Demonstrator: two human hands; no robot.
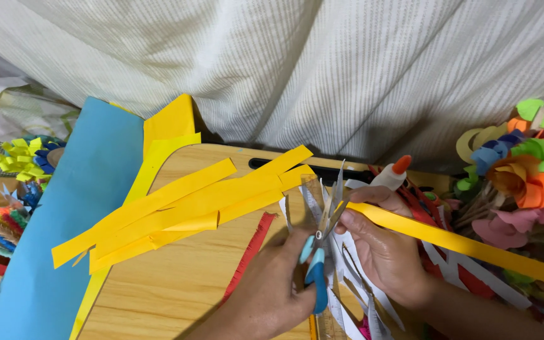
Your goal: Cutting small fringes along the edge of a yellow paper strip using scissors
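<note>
Now the left hand (269, 286) is closed around the blue handles of a pair of scissors (320, 252), blades parted and pointing toward twelve o'clock. Just at three o'clock of it, the right hand (379, 242) pinches the near end of a long yellow paper strip (467, 247), which runs off toward four o'clock; the blade tips sit at that pinched end. A pile of cut yellow strips (184, 204) lies on the wooden board (171, 283) at ten o'clock of the hands. A blue paper sheet (58, 239) lies at nine o'clock. Paper flowers (530, 179) crowd at two o'clock, beside a glue bottle (391, 176) with an orange cap.
</note>
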